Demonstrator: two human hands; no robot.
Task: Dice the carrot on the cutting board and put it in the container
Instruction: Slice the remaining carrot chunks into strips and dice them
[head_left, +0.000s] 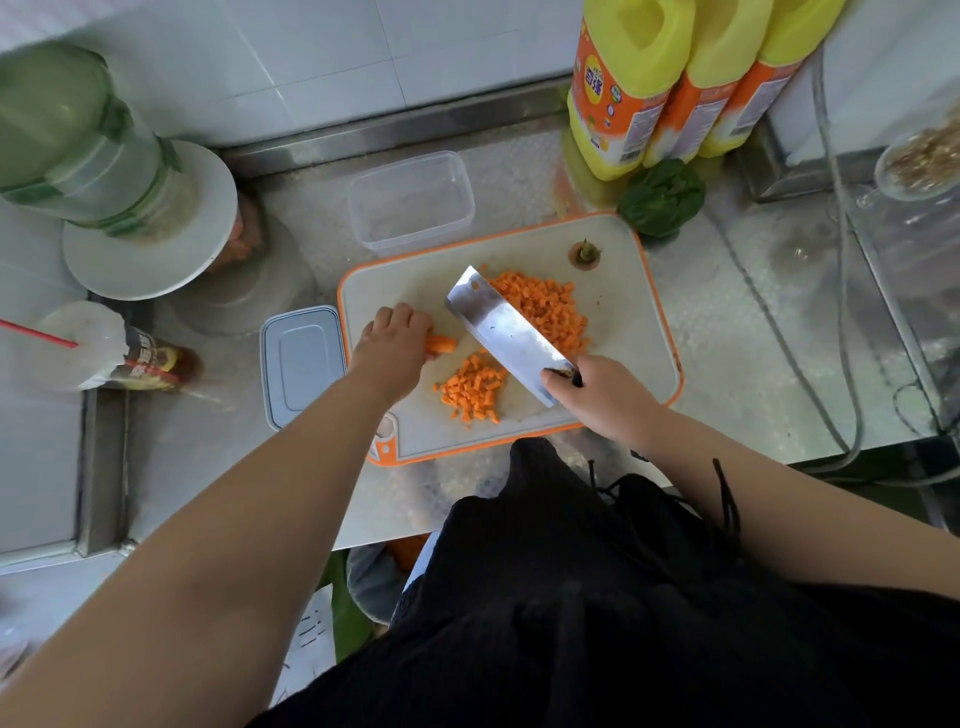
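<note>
**Carrot half diced on the board**

Steel counter under white tile carries my orange-rimmed white cutting board (623, 312). My left hand (397, 343) curls over the remaining orange carrot stub (441, 344) at the board's left. My right hand (602, 395) grips the broad steel cleaver (506, 332) — blade slanting between two heaps of diced carrot (545, 306). Beyond the board sits the clear plastic container (410, 202) — nothing in it.

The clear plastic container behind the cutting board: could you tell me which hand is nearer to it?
Left. The left hand lies just below the container; the right hand is farther, down to its right.
</note>
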